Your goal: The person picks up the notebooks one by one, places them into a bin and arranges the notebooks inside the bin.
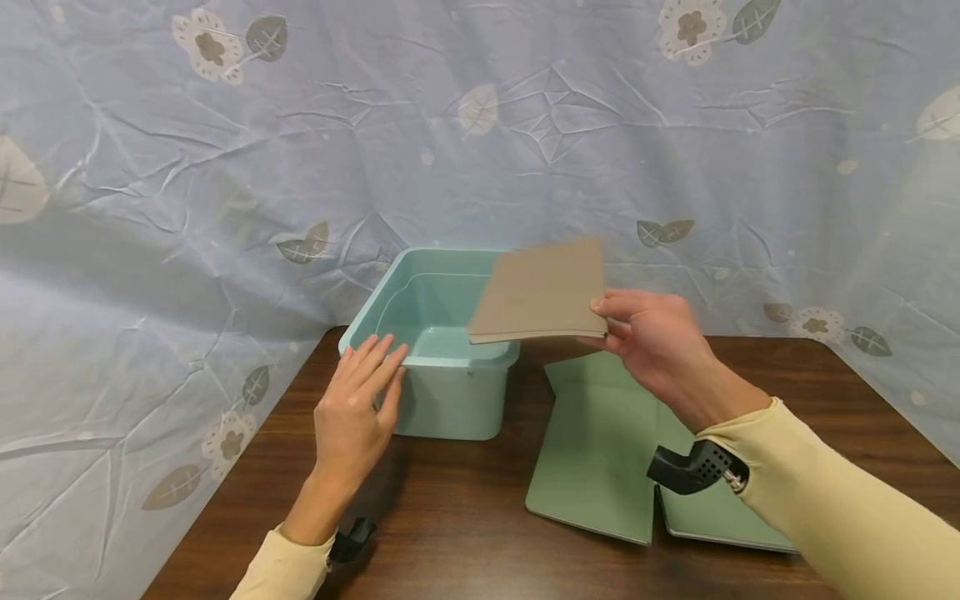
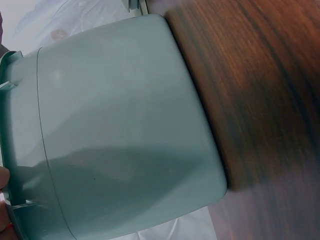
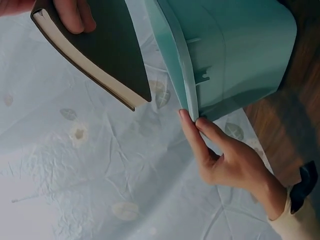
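Observation:
My right hand grips a brown-covered notebook by its right edge, thumb on top and fingers underneath. It is held in the air, tilted, overlapping the right rim of a light teal plastic bin in the head view. Cream page edges of the notebook show in the right wrist view. At the bin's near left corner is my left hand, with the rim between its fingers and thumb. The bin's visible floor is bare, and its right part is hidden behind the notebook.
Right of the bin, several green-covered notebooks lie overlapping on the dark wooden table. My right forearm covers part of them. A pale blue flowered cloth hangs behind the table and down its left side.

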The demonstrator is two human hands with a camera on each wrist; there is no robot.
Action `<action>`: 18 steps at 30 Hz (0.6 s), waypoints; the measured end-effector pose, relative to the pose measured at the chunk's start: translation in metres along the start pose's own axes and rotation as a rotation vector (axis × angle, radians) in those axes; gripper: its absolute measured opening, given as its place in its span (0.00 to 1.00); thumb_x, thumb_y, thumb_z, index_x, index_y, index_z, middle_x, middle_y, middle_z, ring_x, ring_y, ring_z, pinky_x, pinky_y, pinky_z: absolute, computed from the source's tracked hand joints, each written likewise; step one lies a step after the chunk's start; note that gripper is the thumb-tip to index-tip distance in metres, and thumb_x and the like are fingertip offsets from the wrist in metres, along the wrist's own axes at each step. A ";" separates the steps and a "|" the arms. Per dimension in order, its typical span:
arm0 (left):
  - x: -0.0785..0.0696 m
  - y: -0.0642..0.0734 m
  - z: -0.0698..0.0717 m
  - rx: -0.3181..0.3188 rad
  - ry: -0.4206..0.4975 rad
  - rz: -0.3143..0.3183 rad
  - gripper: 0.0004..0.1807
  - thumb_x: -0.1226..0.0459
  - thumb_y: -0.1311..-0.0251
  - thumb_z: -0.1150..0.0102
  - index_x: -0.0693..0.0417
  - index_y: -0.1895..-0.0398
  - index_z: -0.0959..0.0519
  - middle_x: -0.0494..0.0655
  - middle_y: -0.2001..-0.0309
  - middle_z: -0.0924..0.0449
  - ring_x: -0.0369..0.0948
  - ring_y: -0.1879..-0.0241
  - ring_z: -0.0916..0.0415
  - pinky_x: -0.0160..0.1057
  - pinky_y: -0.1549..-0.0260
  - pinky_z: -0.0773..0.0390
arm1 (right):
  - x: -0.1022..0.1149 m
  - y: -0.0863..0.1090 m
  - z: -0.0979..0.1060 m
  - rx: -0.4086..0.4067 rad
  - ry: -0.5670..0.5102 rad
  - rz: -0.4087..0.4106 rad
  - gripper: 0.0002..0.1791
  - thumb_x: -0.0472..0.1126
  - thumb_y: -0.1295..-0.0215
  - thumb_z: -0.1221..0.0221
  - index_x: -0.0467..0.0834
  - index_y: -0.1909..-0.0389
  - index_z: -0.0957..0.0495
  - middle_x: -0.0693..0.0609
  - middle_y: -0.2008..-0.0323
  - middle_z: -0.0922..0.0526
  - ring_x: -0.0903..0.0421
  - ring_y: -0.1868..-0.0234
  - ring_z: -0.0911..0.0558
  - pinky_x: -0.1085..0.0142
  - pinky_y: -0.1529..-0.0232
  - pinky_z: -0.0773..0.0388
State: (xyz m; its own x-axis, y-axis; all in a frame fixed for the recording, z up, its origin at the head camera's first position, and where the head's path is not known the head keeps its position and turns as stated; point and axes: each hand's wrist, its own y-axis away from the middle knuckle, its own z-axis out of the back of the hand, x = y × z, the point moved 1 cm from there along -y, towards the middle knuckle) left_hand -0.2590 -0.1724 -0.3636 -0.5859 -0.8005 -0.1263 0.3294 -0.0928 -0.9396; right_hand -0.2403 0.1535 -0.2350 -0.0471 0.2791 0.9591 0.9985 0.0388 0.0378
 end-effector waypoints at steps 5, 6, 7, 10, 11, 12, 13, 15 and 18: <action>0.001 0.001 -0.001 0.008 -0.001 0.007 0.17 0.67 0.40 0.35 0.52 0.47 0.15 0.50 0.46 0.16 0.52 0.42 0.21 0.60 0.38 0.28 | -0.003 -0.018 -0.013 -0.018 -0.049 -0.005 0.24 0.26 0.33 0.49 0.30 0.36 0.34 0.44 0.38 0.31 0.52 0.49 0.22 0.66 0.56 0.16; 0.001 0.001 -0.001 0.010 -0.002 0.008 0.16 0.67 0.40 0.35 0.52 0.47 0.15 0.50 0.46 0.15 0.52 0.42 0.21 0.60 0.37 0.29 | -0.003 -0.022 -0.015 -0.022 -0.060 -0.005 0.23 0.26 0.33 0.49 0.30 0.38 0.33 0.45 0.41 0.29 0.52 0.50 0.22 0.66 0.57 0.16; 0.001 0.001 -0.001 0.011 -0.003 0.009 0.16 0.67 0.40 0.35 0.52 0.48 0.15 0.50 0.46 0.15 0.52 0.42 0.21 0.60 0.37 0.29 | -0.004 -0.025 -0.018 -0.025 -0.070 -0.004 0.21 0.26 0.34 0.48 0.30 0.40 0.32 0.45 0.43 0.28 0.53 0.51 0.22 0.66 0.58 0.16; 0.001 0.001 -0.001 0.014 -0.006 0.006 0.16 0.66 0.39 0.36 0.53 0.47 0.15 0.50 0.47 0.15 0.52 0.42 0.21 0.60 0.37 0.29 | -0.004 -0.034 -0.024 -0.031 -0.082 -0.005 0.15 0.25 0.34 0.47 0.31 0.47 0.28 0.46 0.49 0.25 0.54 0.57 0.20 0.69 0.65 0.18; 0.001 0.001 -0.001 0.013 -0.005 0.005 0.16 0.66 0.39 0.36 0.53 0.48 0.15 0.50 0.47 0.15 0.52 0.42 0.21 0.60 0.37 0.29 | -0.004 -0.037 -0.027 -0.033 -0.089 -0.005 0.14 0.25 0.34 0.47 0.32 0.48 0.28 0.46 0.50 0.25 0.54 0.57 0.20 0.68 0.64 0.17; 0.001 0.001 -0.001 0.013 -0.005 0.005 0.16 0.66 0.38 0.36 0.53 0.48 0.15 0.50 0.47 0.15 0.52 0.42 0.21 0.60 0.37 0.29 | -0.004 -0.040 -0.029 -0.032 -0.099 -0.007 0.13 0.25 0.34 0.48 0.32 0.49 0.28 0.46 0.50 0.25 0.54 0.57 0.20 0.68 0.63 0.16; 0.001 0.001 -0.001 0.010 -0.004 0.004 0.16 0.66 0.39 0.36 0.53 0.48 0.15 0.50 0.47 0.15 0.52 0.42 0.21 0.60 0.38 0.29 | -0.004 -0.043 -0.032 -0.037 -0.106 -0.010 0.13 0.25 0.34 0.48 0.32 0.49 0.28 0.46 0.50 0.25 0.54 0.57 0.19 0.68 0.62 0.16; 0.000 0.001 -0.001 0.006 -0.003 0.002 0.16 0.66 0.39 0.36 0.53 0.48 0.15 0.51 0.47 0.15 0.52 0.42 0.21 0.60 0.38 0.28 | -0.004 -0.047 -0.037 -0.046 -0.117 -0.014 0.14 0.24 0.34 0.48 0.32 0.48 0.28 0.46 0.50 0.24 0.53 0.57 0.19 0.66 0.60 0.15; 0.000 0.001 -0.002 0.001 -0.002 0.003 0.16 0.67 0.39 0.35 0.53 0.48 0.15 0.51 0.47 0.15 0.52 0.42 0.21 0.60 0.38 0.28 | -0.004 -0.053 -0.045 -0.066 -0.138 -0.021 0.16 0.23 0.35 0.48 0.31 0.46 0.29 0.45 0.51 0.24 0.52 0.56 0.19 0.62 0.57 0.14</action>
State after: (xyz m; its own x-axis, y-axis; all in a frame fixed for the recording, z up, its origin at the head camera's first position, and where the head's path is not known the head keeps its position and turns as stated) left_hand -0.2599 -0.1714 -0.3648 -0.5836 -0.8018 -0.1284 0.3320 -0.0912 -0.9389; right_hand -0.2916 0.1069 -0.2279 -0.0670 0.4082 0.9104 0.9966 -0.0158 0.0804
